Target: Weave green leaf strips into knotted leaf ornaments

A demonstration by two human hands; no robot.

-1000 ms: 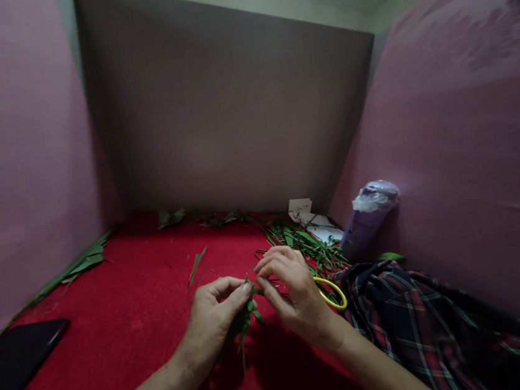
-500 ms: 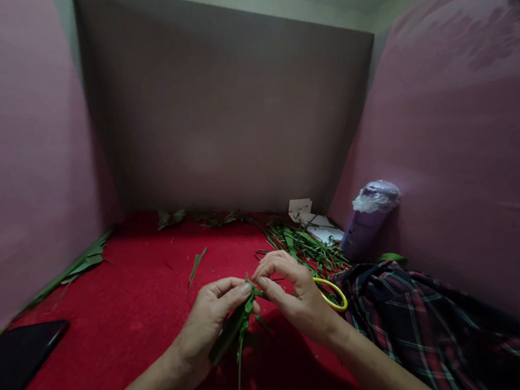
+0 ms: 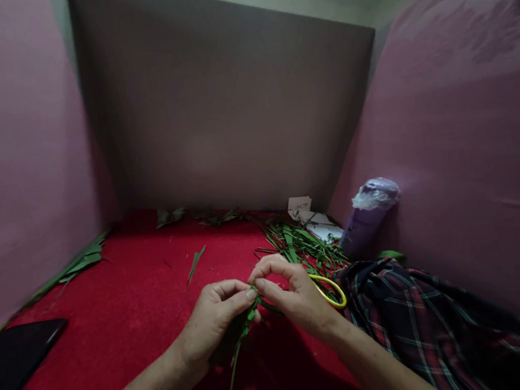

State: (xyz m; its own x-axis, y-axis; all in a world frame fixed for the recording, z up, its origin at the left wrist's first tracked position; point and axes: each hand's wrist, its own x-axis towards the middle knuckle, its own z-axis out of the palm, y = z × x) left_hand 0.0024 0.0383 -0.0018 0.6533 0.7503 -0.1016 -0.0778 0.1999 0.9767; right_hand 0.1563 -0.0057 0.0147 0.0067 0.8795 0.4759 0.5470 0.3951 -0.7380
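The step in hand looks like close fingertip work on the greens (image 3: 253,313), which are up off the red surface (image 3: 127,310), between the two hands at the near middle. The left hand (image 3: 223,305) has its thumb and fingers clamped on them near the upper end; leaf hangs below that grip, with one thin strand (image 3: 233,370) trailing lowest. The right hand (image 3: 294,291) meets them from the other side, thumb and forefinger tips brought near each other at the top (whether a strip lies pinched between them is hidden, so I cannot tell that grip's state). As I judge it, the next move calls for a steady left hold while the right fingertips work small and light, since such thin leaf could split or slip under a hard tug. The trailing strand would need keeping clear of the fingers. Just beyond the right wrist, a yellow loop (image 3: 345,299) sits beside the plaid cloth (image 3: 410,322), with a leaf pile (image 3: 310,242) behind.
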